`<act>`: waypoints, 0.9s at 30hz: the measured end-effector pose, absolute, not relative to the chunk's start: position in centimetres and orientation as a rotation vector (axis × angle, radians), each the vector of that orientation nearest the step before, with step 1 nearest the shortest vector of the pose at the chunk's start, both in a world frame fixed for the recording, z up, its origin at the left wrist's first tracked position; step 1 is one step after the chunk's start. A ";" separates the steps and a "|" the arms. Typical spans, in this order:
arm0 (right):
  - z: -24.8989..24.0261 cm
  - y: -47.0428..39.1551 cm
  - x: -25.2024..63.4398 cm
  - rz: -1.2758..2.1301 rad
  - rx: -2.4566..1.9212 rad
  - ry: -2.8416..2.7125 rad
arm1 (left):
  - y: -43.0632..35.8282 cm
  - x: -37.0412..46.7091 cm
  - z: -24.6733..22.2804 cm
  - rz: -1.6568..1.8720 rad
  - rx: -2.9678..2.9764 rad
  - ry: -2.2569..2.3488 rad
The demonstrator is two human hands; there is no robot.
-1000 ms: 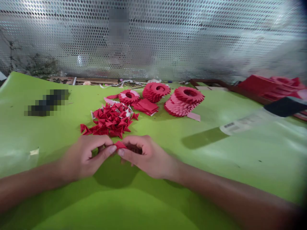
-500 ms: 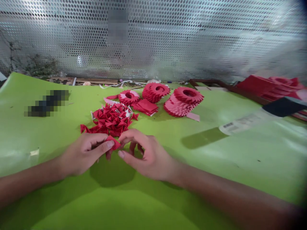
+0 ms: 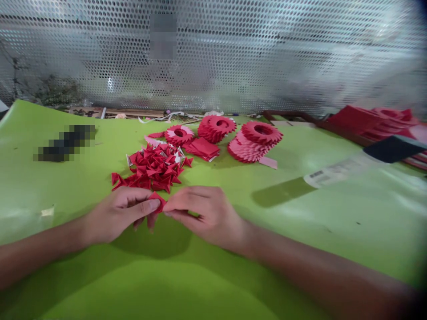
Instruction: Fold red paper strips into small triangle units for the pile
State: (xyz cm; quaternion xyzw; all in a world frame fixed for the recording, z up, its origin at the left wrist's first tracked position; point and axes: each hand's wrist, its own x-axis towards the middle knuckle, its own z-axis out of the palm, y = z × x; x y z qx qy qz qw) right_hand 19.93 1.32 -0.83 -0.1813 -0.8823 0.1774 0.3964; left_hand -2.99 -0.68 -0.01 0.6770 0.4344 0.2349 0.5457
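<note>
Pinching a small red paper [image 3: 161,204], the left hand [image 3: 115,215] grips it between thumb and fingers above the desk [image 3: 100,284]. It looks partly folded, though its creases are hard to make out from here. Just behind lies a heap of folded pieces [image 3: 155,169], already done. The right hand [image 3: 208,213] has its fingers closed on the paper's right corner. Beyond, a stack of red sheets [image 3: 202,148] is left flat; farther right stands a pink-and-red ruffled cylinder [image 3: 251,144], already assembled.
</note>
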 end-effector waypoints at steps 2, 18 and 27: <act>-0.8 1.3 19.9 0.452 -0.471 -2.237 | -0.7 -2.9 0.1 0.563 1.604 1.011; -0.3 0.9 19.5 1.024 -0.800 -1.967 | -1.0 -3.4 -0.1 0.460 1.965 1.113; -0.5 0.6 19.1 1.142 -0.816 -1.884 | -1.1 -3.4 0.2 0.460 2.052 1.088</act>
